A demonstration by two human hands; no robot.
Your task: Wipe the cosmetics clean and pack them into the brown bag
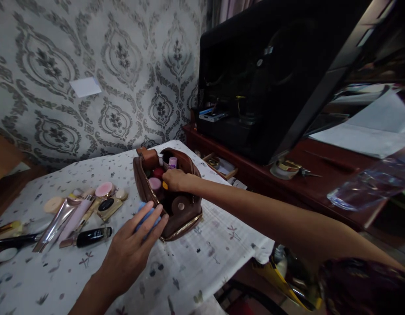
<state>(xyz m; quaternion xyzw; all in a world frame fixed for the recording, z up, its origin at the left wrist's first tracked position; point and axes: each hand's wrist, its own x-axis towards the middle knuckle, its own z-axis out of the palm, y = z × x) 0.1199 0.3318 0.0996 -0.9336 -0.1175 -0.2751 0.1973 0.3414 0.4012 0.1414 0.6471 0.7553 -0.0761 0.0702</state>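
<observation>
A brown handbag (184, 216) lies unzipped on the cloth-covered table. My right hand (176, 179) reaches into it with fingers curled, and a small orange-yellow piece (165, 185) shows by the fingertips; what they grip is mostly hidden. Around that hand inside the bag are a pink round item (154, 183), a red item (157, 172) and a lilac-capped tube (172, 162). My left hand (132, 245) is at the bag's near left side, its fingers bent over a blue thing (147, 222) whose kind I cannot make out. The left thumb is hidden.
Left of the bag lie several cosmetics: a silver tube (58, 221), a black-capped bottle (94, 236), a pink compact (104, 189) and a perfume-like bottle (109, 208). A large black television (242, 87) stands right on a dark red cabinet (340, 175), with a tape roll (285, 168) and papers (369, 127).
</observation>
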